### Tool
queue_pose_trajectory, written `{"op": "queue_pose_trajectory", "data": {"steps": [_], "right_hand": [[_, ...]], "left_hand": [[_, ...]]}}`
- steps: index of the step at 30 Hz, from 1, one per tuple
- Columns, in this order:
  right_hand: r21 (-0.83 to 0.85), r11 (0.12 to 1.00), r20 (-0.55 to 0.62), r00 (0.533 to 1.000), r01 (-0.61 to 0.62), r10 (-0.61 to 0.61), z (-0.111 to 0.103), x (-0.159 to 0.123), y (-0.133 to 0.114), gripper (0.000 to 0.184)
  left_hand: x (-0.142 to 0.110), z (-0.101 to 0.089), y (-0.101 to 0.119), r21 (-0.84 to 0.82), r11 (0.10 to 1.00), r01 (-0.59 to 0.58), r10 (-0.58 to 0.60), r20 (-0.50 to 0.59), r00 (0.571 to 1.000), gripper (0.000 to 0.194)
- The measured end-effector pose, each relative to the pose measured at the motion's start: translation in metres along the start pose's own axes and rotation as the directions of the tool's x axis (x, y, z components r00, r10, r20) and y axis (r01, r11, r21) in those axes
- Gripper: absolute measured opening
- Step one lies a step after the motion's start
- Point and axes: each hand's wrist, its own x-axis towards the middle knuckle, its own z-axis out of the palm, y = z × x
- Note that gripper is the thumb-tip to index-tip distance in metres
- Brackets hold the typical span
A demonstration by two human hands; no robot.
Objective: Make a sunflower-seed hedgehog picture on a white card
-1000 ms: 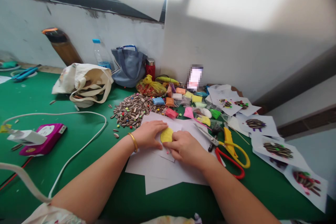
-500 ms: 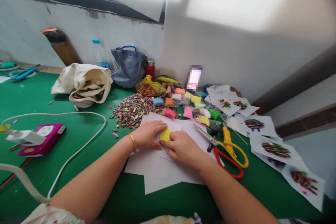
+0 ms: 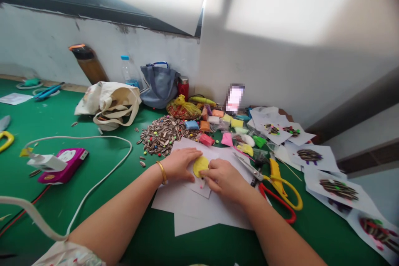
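Observation:
A flattened yellow clay disc [image 3: 201,166] lies on a small white paper sheet [image 3: 199,190], with tiny dark and pink bits at its lower end. My left hand [image 3: 181,164] rests flat, fingers stretched across the paper and along the disc's left side. On the right, my right hand [image 3: 226,179] touches the disc's lower edge with its extended index finger; the other fingers are curled and partly hidden. Larger white sheets [image 3: 183,224] lie beneath. Scissors [image 3: 274,191] with red and yellow handles sit beside my right hand, near a yellow cutter [image 3: 274,172].
Sunflower seeds [image 3: 160,135] mixed with small coloured balls are heaped behind my left hand. Coloured clay packets [image 3: 205,139] lie behind the paper. Seed pictures [image 3: 338,189] line the right side. A cloth bag [image 3: 109,104], phone [image 3: 234,99] and white cable [image 3: 93,183] are also on the table.
The view has shifted, so the scene sits lower and further right. My right index finger has slid toward the disc's lower end, leaving more of the yellow clay showing. My left hand stays flat.

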Motion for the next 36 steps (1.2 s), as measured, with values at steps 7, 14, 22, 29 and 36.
{"op": "queue_pose_trajectory", "data": {"steps": [7, 14, 22, 29, 36], "right_hand": [[-0.022, 0.993, -0.075, 0.991, -0.116, 0.114, 0.0, 0.0, 0.02, 0.036], [-0.111, 0.981, 0.048, 0.985, -0.161, 0.167, -0.01, -0.004, 0.007, 0.027], [-0.129, 0.977, 0.112, 0.976, -0.172, 0.186, -0.017, -0.004, 0.007, 0.026], [-0.107, 0.977, 0.039, 0.981, -0.185, 0.19, -0.017, -0.006, 0.008, 0.025], [-0.052, 0.981, 0.033, 0.982, -0.184, 0.186, -0.014, -0.005, 0.012, 0.025]], "left_hand": [[-0.002, -0.001, -0.002, -0.009, 0.997, -0.074, 0.074, -0.005, 0.997, 0.096], [-0.007, -0.016, -0.001, 0.249, 0.968, -0.009, 0.034, -0.098, 0.995, 0.052], [-0.01, 0.022, 0.056, 0.226, 0.967, -0.118, 0.131, -0.044, 0.99, 0.089], [-0.024, 0.037, 0.046, 0.211, 0.955, -0.21, 0.216, -0.007, 0.976, 0.096], [-0.023, 0.03, 0.035, 0.169, 0.939, -0.298, 0.296, 0.036, 0.954, 0.089]]}}
